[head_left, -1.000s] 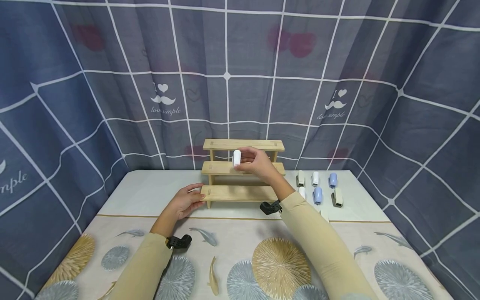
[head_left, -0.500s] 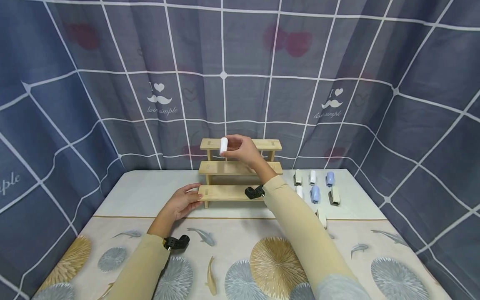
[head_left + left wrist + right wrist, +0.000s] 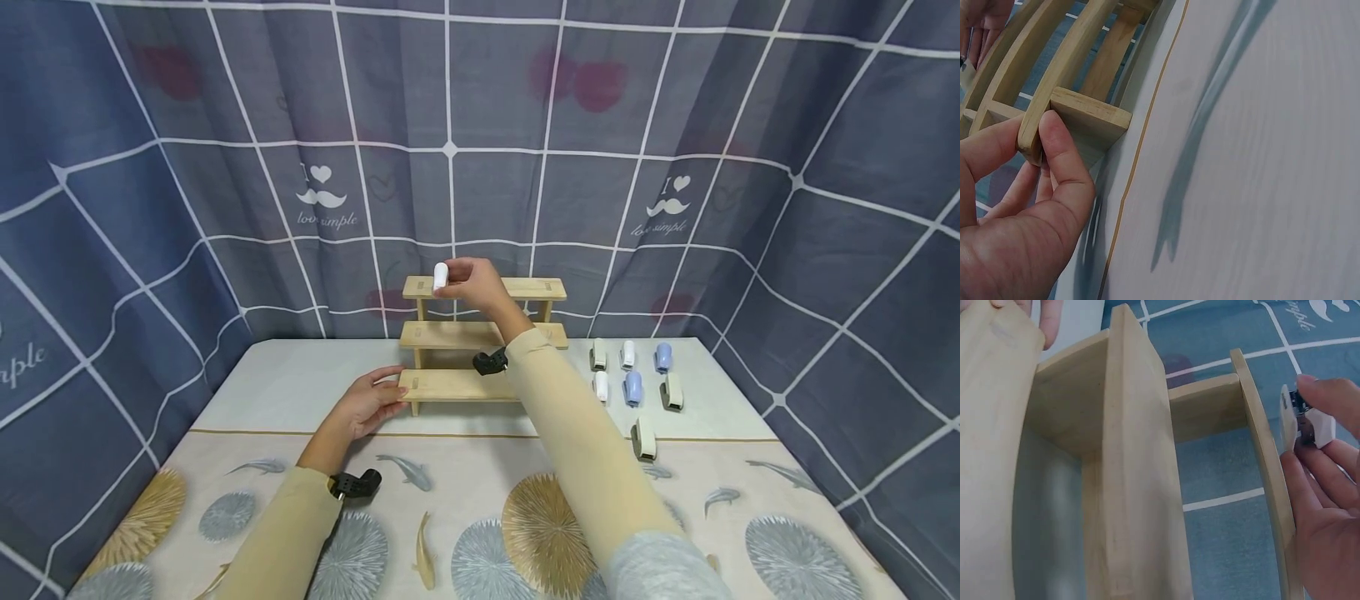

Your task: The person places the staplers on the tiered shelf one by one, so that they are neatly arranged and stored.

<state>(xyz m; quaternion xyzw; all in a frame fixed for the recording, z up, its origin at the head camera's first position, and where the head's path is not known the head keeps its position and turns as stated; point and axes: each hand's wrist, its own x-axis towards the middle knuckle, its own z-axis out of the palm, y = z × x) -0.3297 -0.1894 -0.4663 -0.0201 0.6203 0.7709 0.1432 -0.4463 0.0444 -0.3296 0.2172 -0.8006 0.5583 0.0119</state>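
Observation:
A three-tier wooden shelf [image 3: 457, 385] stands on the table against the curtain. My left hand [image 3: 369, 404] pinches the left end of its lowest board, thumb on one face and fingers on the other, as the left wrist view shows at the board end [image 3: 1091, 111]. At the top tier, my right hand [image 3: 480, 287] holds a small white stapler [image 3: 440, 276] upright between thumb and fingers. In the right wrist view, the stapler [image 3: 1319, 427] shows its dark inner parts, close beside the top board [image 3: 1266, 462].
Several more small staplers stand right of the shelf: white [image 3: 627, 355], blue [image 3: 633, 389] and beige [image 3: 672, 392]. One beige stapler [image 3: 643, 438] is nearer, by my right sleeve. A checked curtain [image 3: 495, 200] surrounds the back and sides of the patterned table [image 3: 427, 542].
My right hand has carried the white stapler up and left, from the middle tier's height to the left part of the top tier. The left hand keeps its grip on the lowest board.

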